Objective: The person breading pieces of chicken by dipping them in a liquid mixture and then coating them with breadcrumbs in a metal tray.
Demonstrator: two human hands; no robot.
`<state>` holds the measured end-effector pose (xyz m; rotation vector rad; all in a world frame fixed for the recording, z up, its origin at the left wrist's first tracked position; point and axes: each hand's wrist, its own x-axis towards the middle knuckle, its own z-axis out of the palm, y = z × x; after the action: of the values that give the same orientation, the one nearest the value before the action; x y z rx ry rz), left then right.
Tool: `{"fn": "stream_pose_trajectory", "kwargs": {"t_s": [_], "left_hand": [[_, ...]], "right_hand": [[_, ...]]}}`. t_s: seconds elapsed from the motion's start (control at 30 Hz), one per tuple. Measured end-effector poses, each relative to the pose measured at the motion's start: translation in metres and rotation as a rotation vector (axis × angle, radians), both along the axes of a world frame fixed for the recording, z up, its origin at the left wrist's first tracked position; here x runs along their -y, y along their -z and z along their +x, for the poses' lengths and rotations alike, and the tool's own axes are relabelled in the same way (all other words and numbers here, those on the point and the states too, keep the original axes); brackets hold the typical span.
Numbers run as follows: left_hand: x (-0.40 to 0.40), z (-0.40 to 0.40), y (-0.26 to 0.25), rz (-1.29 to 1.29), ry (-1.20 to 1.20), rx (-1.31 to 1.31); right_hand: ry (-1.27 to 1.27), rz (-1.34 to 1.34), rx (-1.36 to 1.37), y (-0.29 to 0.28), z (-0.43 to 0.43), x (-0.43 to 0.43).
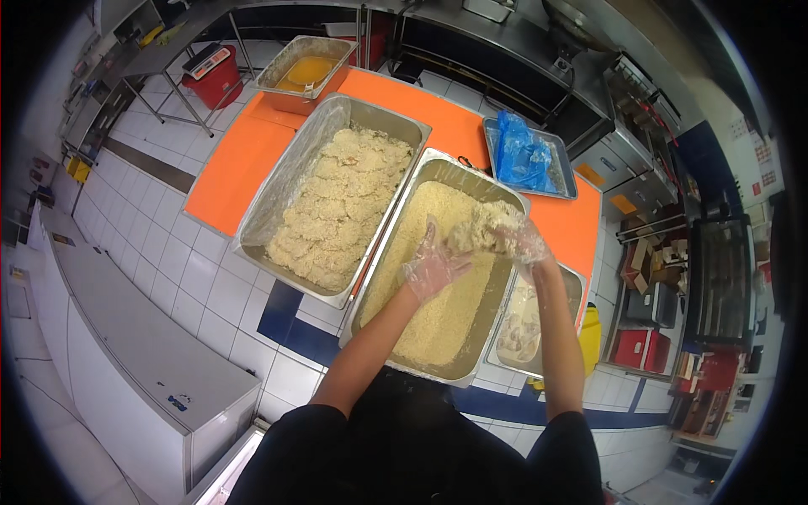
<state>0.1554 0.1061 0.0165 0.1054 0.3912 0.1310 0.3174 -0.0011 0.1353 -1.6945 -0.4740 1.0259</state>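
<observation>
Both my hands wear clear plastic gloves over a deep steel pan of pale breadcrumbs. My right hand, at the pan's right side, grips a crumb-coated piece of food, blurred and partly hidden by the fingers. My left hand is just left of that piece, fingers spread and nothing in its grasp. To the left, a plastic-lined steel pan is filled with crumb-coated pieces. Under my right forearm, a smaller steel pan contains pale, wet-looking pieces.
The pans rest on an orange tabletop. A blue plastic bag lies on a metal tray at the back right. Far left stands a container of yellow liquid. A white chest freezer is on my left.
</observation>
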Motion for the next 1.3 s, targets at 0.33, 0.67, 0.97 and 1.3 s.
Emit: {"fn": "stream_pose_trajectory", "kwargs": {"t_s": [0.33, 0.67, 0.97, 1.3], "left_hand": [[-0.038, -0.037, 0.046, 1.194, 0.24, -0.341], [-0.073, -0.05, 0.054, 0.214, 0.362, -0.116], [-0.107, -0.097, 0.01, 0.593, 0.337, -0.234], [-0.255, -0.246, 0.015, 0.82, 0.347, -0.582]], "right_hand": [[0.212, 0.098, 0.297, 0.122, -0.083, 0.055], [0.735, 0.376, -0.858, 0.141, -0.163, 0.038], [0.507, 0.109, -0.21, 0.121, -0.156, -0.019], [-0.08, -0.276, 0.614, 0.088, -0.265, -0.181]]}}
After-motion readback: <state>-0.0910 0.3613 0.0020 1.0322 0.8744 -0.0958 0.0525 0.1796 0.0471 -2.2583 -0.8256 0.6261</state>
